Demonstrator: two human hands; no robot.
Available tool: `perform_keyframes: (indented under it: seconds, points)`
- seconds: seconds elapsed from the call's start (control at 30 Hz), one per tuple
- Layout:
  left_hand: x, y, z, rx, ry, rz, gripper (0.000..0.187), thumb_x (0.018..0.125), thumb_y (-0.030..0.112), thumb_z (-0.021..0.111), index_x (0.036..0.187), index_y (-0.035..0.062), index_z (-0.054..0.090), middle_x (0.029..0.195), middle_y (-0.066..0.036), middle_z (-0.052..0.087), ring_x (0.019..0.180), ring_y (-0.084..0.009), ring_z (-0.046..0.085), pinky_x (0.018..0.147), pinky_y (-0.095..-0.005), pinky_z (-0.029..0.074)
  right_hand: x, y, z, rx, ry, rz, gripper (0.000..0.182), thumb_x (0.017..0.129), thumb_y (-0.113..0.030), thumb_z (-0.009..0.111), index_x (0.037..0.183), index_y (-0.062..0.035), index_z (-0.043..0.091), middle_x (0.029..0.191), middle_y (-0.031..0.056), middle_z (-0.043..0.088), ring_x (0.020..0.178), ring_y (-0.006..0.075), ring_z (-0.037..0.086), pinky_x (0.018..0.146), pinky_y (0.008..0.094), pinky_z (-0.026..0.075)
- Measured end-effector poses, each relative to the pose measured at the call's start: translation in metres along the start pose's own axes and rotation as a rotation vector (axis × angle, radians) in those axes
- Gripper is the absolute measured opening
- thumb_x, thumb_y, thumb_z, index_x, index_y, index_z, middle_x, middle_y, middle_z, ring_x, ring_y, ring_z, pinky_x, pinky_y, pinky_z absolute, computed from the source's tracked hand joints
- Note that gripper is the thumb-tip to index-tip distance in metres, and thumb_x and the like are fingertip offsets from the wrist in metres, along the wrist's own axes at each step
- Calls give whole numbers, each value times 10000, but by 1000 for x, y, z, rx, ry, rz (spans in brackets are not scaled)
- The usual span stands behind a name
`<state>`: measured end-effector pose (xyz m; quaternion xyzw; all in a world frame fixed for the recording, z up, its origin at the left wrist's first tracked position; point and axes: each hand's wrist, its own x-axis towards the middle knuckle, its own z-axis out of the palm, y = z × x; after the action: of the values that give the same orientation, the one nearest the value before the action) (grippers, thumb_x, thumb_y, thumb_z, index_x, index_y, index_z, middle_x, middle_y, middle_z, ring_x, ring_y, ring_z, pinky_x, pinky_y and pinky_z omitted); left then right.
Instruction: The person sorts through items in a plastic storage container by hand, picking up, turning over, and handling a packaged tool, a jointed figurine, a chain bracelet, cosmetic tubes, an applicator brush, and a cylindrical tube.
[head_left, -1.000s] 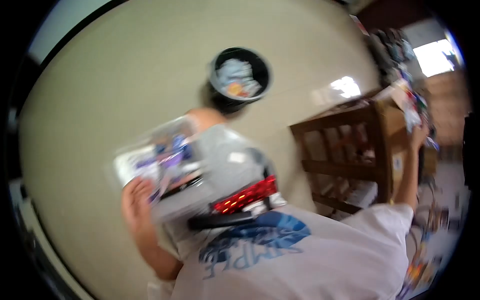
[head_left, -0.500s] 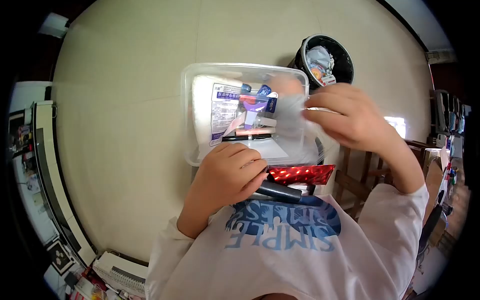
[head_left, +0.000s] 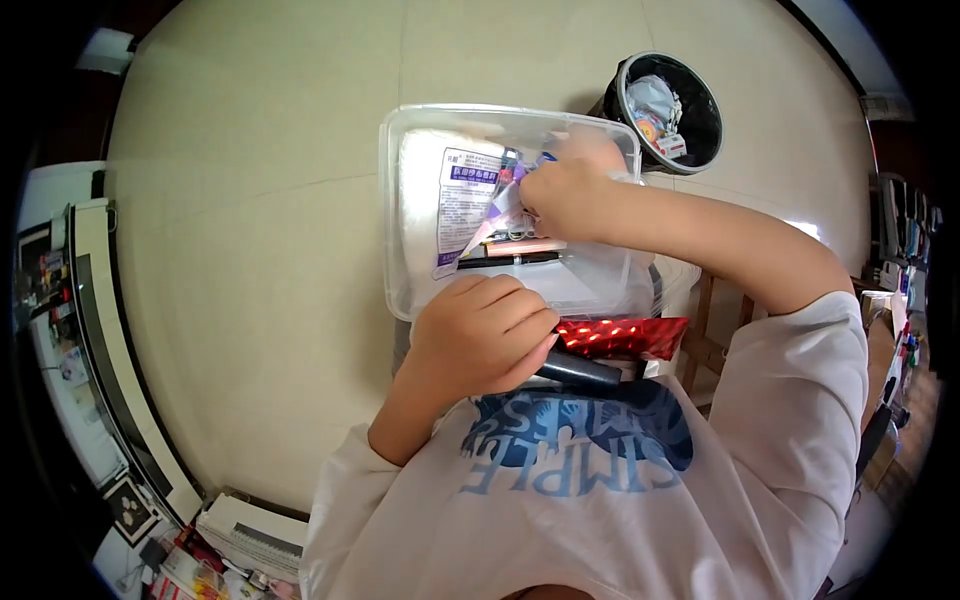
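Observation:
A clear plastic box [head_left: 390,230] stands in front of me. Inside, on its left, lies a white packet [head_left: 420,195] with purple print. My right hand [head_left: 568,198] reaches into the box, its fingers curled down among small items; whatever they grip is hidden. Beside those fingers is a purple and pinkish strip [head_left: 490,218]. A black pen [head_left: 508,260] lies nearer me in the box. My left hand [head_left: 485,332] is closed at the box's near edge, beside a shiny red pouch [head_left: 628,338] and a dark tube [head_left: 582,370]. What it holds cannot be made out.
Beyond the box's far right corner, a black-lined bin [head_left: 712,125] with rubbish in it stands on the tiled floor [head_left: 260,180]. A wooden chair or stool frame [head_left: 705,340] is at the right. Shelves with clutter line both sides.
My right hand has moved left and down from the box's right edge into the box. My left hand keeps its closed shape near the front edge. The view has shifted slightly.

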<state>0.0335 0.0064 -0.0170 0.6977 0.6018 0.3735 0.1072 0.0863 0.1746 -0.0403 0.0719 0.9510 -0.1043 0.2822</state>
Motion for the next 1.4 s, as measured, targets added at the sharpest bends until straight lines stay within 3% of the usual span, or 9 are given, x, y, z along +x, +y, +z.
perform_keyframes:
  seconds: [0.37, 0.43, 0.57, 0.73, 0.93, 1.13, 1.27, 1.33, 1.4]
  points:
    - [3, -4, -4, -45, -8, -61, 106, 542, 141, 602, 629, 113, 548, 628, 7, 513, 562, -156, 495, 499, -258, 383, -25, -10, -30, 222, -50, 59, 165, 598, -158, 596, 712, -40, 581, 685, 117, 570, 661, 270, 563, 599, 350, 445]
    - [2, -7, -7, -63, -19, -84, 105, 562, 153, 601, 631, 115, 532, 639, 9, 500, 581, -155, 490, 518, -256, 387, -34, 0, -26, 44, 361, -178, 181, 630, -143, 582, 766, -28, 549, 732, 126, 547, 703, 269, 550, 612, 345, 435]
    - [2, -10, -6, -36, 26, -54, 112, 536, 134, 603, 629, 113, 544, 624, 5, 522, 551, -168, 500, 484, -264, 378, -44, 7, -31, 34, 299, -47, 178, 666, -101, 555, 825, -31, 516, 769, 120, 527, 740, 267, 539, 622, 347, 424]
    - [-1, -9, -3, -2, 22, -78, 82, 574, 106, 589, 641, 109, 542, 637, 4, 520, 573, -169, 504, 502, -259, 393, -66, 19, -51, 413, 610, -265, 179, 659, -78, 556, 820, -20, 505, 697, 140, 551, 632, 280, 548, 542, 338, 424]
    - [0, -12, 0, -223, 203, -277, 112, 626, 89, 556, 732, 53, 551, 701, -92, 552, 632, -198, 529, 540, -256, 382, -96, 24, -51, 756, 620, -26, 153, 695, -160, 598, 768, -36, 546, 548, 37, 466, 498, 89, 427, 467, 199, 335]
    - [20, 2, -3, -455, 533, -490, 327, 642, 71, 580, 958, 38, 501, 824, -91, 543, 719, -201, 526, 618, -286, 395, -80, -3, -31, 689, 744, -264, 158, 664, -152, 610, 745, -31, 548, 655, 86, 552, 605, 183, 530, 540, 258, 398]
    - [16, -8, 1, -37, 248, -348, 268, 706, 118, 576, 946, 25, 500, 768, -80, 527, 681, -159, 504, 604, -254, 375, -67, -9, -31, 931, 644, -272, 245, 649, -172, 625, 805, -23, 509, 703, 116, 548, 661, 244, 540, 583, 297, 412]
    - [15, -1, 3, -168, 441, -705, 219, 754, 145, 537, 932, 22, 498, 745, -65, 515, 653, -132, 469, 587, -224, 361, -59, -4, -28, 1013, 649, -287, 251, 672, -182, 604, 824, -15, 496, 689, 127, 551, 656, 260, 541, 579, 304, 414]
    - [8, -10, 12, -290, 643, -732, 211, 776, 172, 520, 919, 18, 493, 726, -46, 499, 615, -106, 428, 553, -207, 352, -53, -1, -27, 872, 589, -112, 183, 693, -159, 570, 781, -5, 529, 670, 122, 561, 656, 252, 561, 568, 310, 431]
